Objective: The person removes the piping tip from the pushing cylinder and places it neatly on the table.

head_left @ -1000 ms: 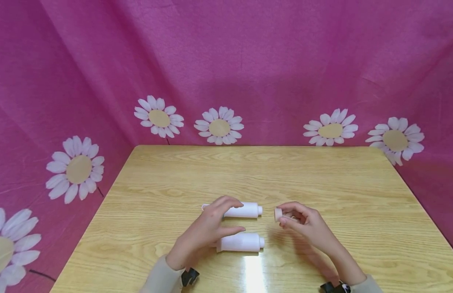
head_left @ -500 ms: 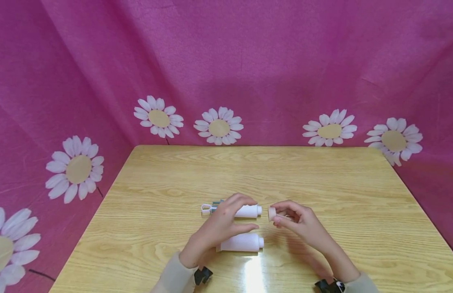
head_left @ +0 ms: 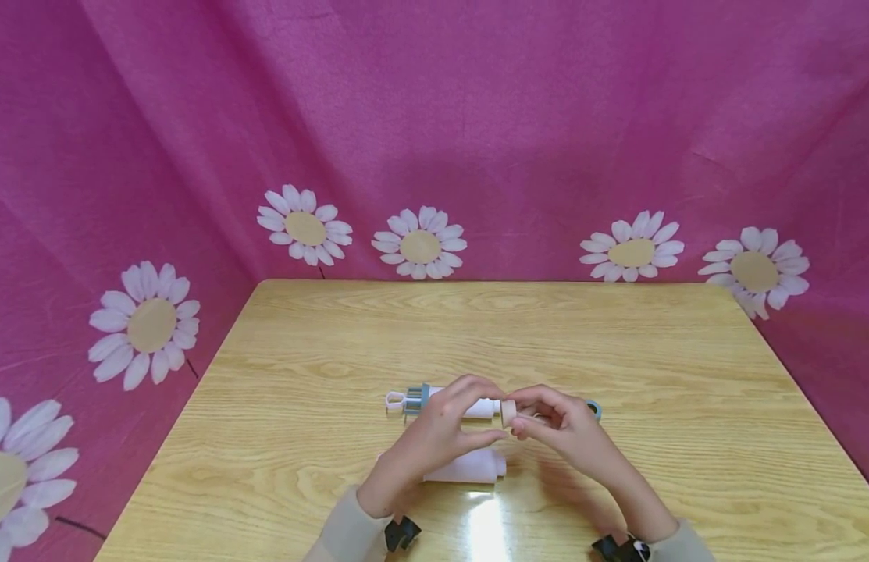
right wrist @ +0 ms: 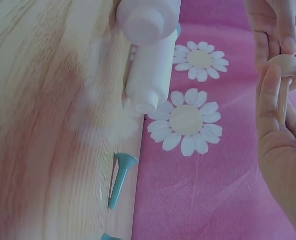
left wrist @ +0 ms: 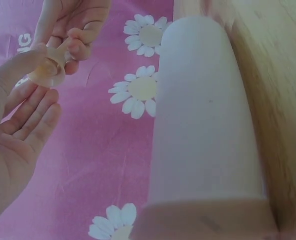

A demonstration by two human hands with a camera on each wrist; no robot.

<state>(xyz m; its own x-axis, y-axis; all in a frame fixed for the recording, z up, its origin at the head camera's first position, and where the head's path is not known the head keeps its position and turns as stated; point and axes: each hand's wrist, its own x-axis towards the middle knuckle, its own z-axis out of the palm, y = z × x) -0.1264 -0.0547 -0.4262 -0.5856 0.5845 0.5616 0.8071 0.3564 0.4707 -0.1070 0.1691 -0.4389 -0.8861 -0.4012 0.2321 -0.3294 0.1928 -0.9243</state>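
My right hand (head_left: 560, 421) pinches a small beige piece with a thin stem and a wide, round cup-like end (right wrist: 286, 65). The cup end faces left, and the stem (right wrist: 282, 102) runs back among the right fingers. My left hand (head_left: 448, 421) reaches from the left, its thumb and fingers spread around the cup end with the fingertips right at its rim (left wrist: 55, 79). Beneath the hands lie two white syringe-like cylinders. The farther one (head_left: 444, 398) has a teal flange and a white loop handle; my left hand and forearm partly cover the nearer one (head_left: 469, 467).
A teal stemmed piece with a flared end (right wrist: 120, 180) lies on the wooden table (head_left: 322, 336); part of another teal piece (right wrist: 110, 237) shows at the bottom of the right wrist view. A pink curtain with daisies (head_left: 476, 140) stands behind and to the sides.
My left hand has moved right and my right hand left with the beige piece, so the two hands now meet. The teal flange and a teal loop at right have come into sight.
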